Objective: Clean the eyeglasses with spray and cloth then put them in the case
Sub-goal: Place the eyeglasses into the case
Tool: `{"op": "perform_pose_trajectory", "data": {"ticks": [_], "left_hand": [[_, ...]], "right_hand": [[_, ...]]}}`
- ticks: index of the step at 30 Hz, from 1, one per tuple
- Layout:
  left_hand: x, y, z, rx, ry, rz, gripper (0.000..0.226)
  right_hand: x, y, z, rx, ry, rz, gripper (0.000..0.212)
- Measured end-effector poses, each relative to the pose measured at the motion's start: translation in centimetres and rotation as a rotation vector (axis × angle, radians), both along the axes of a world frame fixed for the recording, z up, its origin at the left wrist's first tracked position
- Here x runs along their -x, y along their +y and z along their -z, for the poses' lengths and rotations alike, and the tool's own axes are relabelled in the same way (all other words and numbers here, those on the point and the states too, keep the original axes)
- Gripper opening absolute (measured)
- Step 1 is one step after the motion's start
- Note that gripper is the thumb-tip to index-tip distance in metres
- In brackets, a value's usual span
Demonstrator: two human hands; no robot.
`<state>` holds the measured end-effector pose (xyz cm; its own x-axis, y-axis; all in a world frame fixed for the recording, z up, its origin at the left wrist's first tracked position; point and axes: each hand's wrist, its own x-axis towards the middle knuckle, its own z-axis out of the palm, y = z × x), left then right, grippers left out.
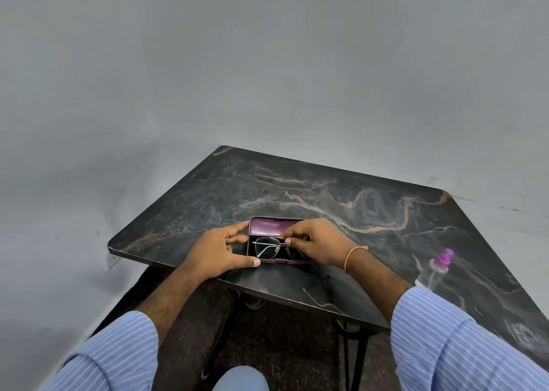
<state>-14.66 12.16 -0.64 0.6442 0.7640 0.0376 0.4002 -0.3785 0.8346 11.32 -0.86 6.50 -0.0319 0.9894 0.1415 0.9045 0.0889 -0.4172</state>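
Note:
A purple eyeglass case [267, 225] lies open on the dark marble-patterned table [326, 188], its lid tilted up at the back. Thin metal-framed eyeglasses [267, 246] rest folded inside the case's dark base. My left hand [219, 249] grips the case's left end, forefinger on the lid edge and thumb along the front rim. My right hand [315, 242] pinches the right part of the eyeglasses with thumb and fingers and hides the case's right end. A clear spray bottle [436, 268] with a purple top lies on the table to the right. No cloth is visible.
The table's near edge runs just below my hands, with black metal legs [356, 358] and dark floor beneath. A grey wall [267, 63] stands behind the table. My knee [240, 378] shows at the bottom.

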Motion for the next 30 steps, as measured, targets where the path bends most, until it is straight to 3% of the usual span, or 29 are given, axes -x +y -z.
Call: {"op": "perform_pose_trajectory", "data": {"ticks": [4, 8, 20, 24, 27, 30], "left_hand": [[-0.7, -0.6, -0.7, 0.019, -0.011, 0.026, 0.122], [-2.7, -1.5, -0.7, 0.012, -0.057, 0.074, 0.113], [-9.4, -6.0, -1.3, -0.054, -0.028, 0.206, 0.115], [-9.4, -6.1, -1.1, -0.094, -0.021, 0.202, 0.111], [-9.3, -6.2, -1.1, -0.11, -0.025, 0.2, 0.107], [-9.3, -6.3, -1.0, -0.155, -0.006, 0.182, 0.094]], "right_hand": [[-0.4, -1.2, 0.0, -0.045, -0.096, -0.015, 0.026], [-1.4, -3.2, 0.6, -0.091, -0.183, 0.028, 0.029], [-5.5, -10.7, 1.7, -0.157, -0.229, 0.217, 0.029], [-6.0, -11.8, 2.0, -0.285, -0.27, 0.261, 0.024], [-6.2, -12.5, 2.5, -0.475, -0.23, 0.338, 0.025], [-6.3, -12.9, 3.0, -0.472, -0.143, 0.434, 0.038]]}}
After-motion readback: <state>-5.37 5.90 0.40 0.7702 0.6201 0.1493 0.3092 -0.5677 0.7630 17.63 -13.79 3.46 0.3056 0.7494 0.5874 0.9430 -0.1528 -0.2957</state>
